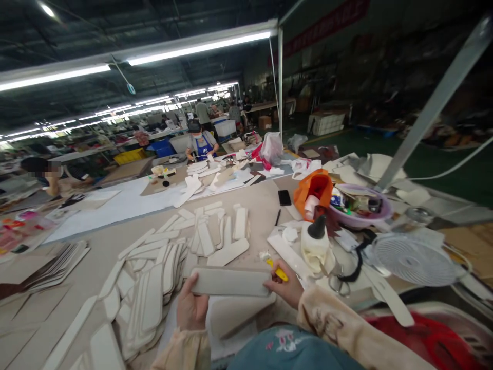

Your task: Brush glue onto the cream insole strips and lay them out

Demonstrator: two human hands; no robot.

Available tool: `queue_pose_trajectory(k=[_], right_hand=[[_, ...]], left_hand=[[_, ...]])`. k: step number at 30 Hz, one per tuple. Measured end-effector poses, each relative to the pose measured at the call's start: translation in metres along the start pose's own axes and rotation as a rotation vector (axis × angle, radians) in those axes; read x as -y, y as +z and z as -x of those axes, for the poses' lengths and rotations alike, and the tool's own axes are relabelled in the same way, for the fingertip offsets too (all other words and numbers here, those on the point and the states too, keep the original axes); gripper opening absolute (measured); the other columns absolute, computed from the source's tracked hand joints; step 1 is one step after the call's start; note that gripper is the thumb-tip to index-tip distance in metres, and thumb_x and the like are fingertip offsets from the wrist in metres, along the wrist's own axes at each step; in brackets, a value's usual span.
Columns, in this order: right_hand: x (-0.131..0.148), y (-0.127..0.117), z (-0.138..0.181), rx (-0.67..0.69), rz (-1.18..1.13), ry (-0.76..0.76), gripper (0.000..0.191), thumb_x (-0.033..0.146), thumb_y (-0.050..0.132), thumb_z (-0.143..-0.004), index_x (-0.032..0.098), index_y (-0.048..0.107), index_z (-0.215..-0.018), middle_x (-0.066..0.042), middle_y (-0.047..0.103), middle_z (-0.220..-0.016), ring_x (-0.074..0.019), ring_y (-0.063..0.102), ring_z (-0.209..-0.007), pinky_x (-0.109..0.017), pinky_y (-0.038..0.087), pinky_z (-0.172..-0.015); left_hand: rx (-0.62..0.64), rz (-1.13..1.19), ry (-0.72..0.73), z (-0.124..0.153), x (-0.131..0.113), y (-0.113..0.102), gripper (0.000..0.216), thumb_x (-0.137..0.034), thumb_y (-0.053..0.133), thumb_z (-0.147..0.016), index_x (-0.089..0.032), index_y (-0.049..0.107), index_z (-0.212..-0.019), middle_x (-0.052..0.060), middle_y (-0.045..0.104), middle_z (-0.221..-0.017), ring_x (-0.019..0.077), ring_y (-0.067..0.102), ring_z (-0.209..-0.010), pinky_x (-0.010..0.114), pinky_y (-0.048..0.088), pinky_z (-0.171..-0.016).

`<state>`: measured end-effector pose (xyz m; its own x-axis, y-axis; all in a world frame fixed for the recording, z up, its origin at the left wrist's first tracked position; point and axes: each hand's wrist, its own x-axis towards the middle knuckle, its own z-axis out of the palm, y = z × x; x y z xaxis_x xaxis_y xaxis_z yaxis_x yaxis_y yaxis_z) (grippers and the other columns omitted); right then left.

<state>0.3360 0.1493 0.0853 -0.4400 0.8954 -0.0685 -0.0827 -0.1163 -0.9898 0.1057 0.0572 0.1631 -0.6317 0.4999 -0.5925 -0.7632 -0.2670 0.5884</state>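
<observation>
A long, flat, light grey piece with rounded corners (233, 282) is held level in front of me. My left hand (193, 304) grips its left end, thumb on top. Its right end is pinched by my right hand (285, 285), which also holds a small yellow-handled brush (282, 274) with pale bristles pointing up and left. Below the held piece, larger grey-beige sheets (241, 313) lie on the table. Many similar strips (152, 298) are heaped to the left of my left hand, and more pieces (208, 239) lie just beyond.
On the right are a dark-tipped white bottle (316, 244), an orange bag (314, 190), a lilac basin of small items (362, 205), a round fan grille (416, 258) and a phone (284, 198). Stacked sheets (42, 264) lie left. Co-workers sit farther back, one in a blue apron (204, 146).
</observation>
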Motion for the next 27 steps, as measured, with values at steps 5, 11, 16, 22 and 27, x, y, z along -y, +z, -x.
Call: queue_pose_trajectory(k=[5, 11, 16, 22, 27], right_hand=[[-0.012, -0.007, 0.001, -0.065, 0.123, -0.07, 0.028, 0.021, 0.067, -0.062, 0.024, 0.043, -0.076, 0.009, 0.041, -0.06, -0.0101, 0.042, -0.055, -0.021, 0.036, -0.052], [-0.01, -0.007, 0.001, -0.12, 0.096, -0.079, 0.027, 0.029, 0.068, -0.06, 0.024, 0.044, -0.071, 0.008, 0.043, -0.057, -0.0129, 0.046, -0.056, -0.023, 0.037, -0.051], [0.006, -0.01, 0.004, -0.073, 0.062, -0.075, 0.03, 0.028, 0.07, -0.062, 0.024, 0.043, -0.074, 0.009, 0.04, -0.06, -0.0113, 0.042, -0.055, -0.023, 0.035, -0.052], [0.0, -0.021, 0.004, -0.072, 0.086, -0.097, 0.035, 0.033, 0.074, -0.066, 0.024, 0.043, -0.08, 0.009, 0.039, -0.063, -0.0105, 0.041, -0.055, -0.023, 0.034, -0.053], [-0.004, -0.028, 0.006, -0.068, 0.084, -0.101, 0.038, 0.037, 0.075, -0.067, 0.024, 0.042, -0.08, 0.009, 0.041, -0.064, -0.0103, 0.041, -0.055, -0.023, 0.035, -0.052]], left_hand=[[0.008, 0.003, -0.027, 0.007, 0.017, -0.002, 0.025, -0.005, 0.051, -0.083, -0.01, 0.06, -0.106, 0.004, 0.071, -0.069, 0.0157, 0.069, -0.065, 0.025, 0.057, -0.066], [0.033, 0.002, 0.035, 0.0, 0.022, -0.009, 0.026, -0.005, 0.053, -0.082, -0.011, 0.059, -0.107, 0.003, 0.072, -0.073, 0.0149, 0.069, -0.066, 0.023, 0.056, -0.066], [0.121, 0.071, 0.059, 0.014, 0.02, -0.003, 0.03, -0.005, 0.05, -0.083, -0.012, 0.06, -0.11, 0.005, 0.073, -0.076, 0.0161, 0.07, -0.073, 0.025, 0.057, -0.074], [0.205, 0.121, 0.009, 0.025, 0.033, 0.002, 0.035, 0.001, 0.048, -0.081, -0.011, 0.061, -0.111, 0.008, 0.074, -0.081, 0.0182, 0.071, -0.082, 0.027, 0.058, -0.073], [0.192, 0.087, 0.062, 0.021, 0.047, -0.003, 0.034, 0.003, 0.051, -0.081, -0.013, 0.061, -0.109, 0.008, 0.074, -0.083, 0.0174, 0.071, -0.08, 0.029, 0.059, -0.076]])
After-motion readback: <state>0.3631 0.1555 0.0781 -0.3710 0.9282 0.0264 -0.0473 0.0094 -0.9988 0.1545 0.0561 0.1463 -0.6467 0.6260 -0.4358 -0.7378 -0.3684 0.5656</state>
